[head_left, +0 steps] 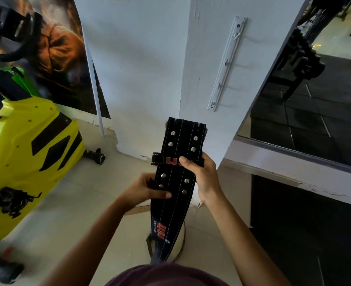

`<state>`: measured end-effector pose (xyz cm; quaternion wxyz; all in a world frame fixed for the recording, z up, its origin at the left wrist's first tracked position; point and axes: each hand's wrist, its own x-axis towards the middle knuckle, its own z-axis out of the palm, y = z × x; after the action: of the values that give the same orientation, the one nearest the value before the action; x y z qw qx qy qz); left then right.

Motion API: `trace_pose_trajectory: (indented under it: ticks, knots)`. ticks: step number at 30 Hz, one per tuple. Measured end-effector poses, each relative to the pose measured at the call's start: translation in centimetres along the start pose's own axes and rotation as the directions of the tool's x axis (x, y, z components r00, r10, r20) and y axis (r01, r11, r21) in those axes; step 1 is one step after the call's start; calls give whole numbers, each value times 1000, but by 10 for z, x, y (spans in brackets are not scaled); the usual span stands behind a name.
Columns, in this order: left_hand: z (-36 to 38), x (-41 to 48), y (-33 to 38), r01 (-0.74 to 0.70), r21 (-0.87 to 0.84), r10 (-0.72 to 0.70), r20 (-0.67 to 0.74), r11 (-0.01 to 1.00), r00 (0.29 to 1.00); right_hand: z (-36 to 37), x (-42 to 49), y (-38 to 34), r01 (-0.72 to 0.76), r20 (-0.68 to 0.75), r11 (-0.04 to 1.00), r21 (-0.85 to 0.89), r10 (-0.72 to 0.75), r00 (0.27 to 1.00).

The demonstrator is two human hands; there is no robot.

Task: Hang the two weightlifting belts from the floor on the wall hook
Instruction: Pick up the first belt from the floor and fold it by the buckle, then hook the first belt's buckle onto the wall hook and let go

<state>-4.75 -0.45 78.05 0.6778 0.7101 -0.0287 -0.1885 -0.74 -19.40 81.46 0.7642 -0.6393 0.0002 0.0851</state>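
Presently you are working the first half of the job: the black belt [178, 162] is off the floor and being held upright between both hands in front of the white pillar [149, 69]. Your left hand [144, 189] is closing around the belt's left edge, thumb pressing flat across the studded face. Your right hand [203, 178] is clamping the right edge, thumb lying over the keeper loop. The second belt [179, 238], pale with a darker rim, is lying on the floor directly under the black one's hanging tail, untouched. To the right and above, the hook rail [226, 65] is mounted on the pillar, its hooks bare. In my judgement the next move requires raising the buckle end to a hook and catching it there.
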Motion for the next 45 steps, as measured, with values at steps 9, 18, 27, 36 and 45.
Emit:
trace_pose_trajectory:
  ticks: [9, 18, 27, 36, 45]
  knots:
    - [-4, 23, 46, -109, -238, 41, -275, 965, 960, 1, 1, 5, 2, 115, 991, -136, 14, 993]
    - [12, 36, 89, -187, -337, 34, -412, 923, 911, 11, 9, -22, 15, 159, 996, -85, -1, 987]
    - [44, 67, 123, -203, -380, -1, -474, 902, 880, 14, 25, -69, -69, -132, 987, 144, 88, 987]
    - [52, 101, 244, -451, -286, 249, -536, 845, 806, 5, 57, -197, 206, -90, 978, 36, -202, 975]
    - [62, 141, 500, -823, 36, 663, -613, 567, 430, 13, 87, -457, 651, -55, 755, -76, -655, 754]
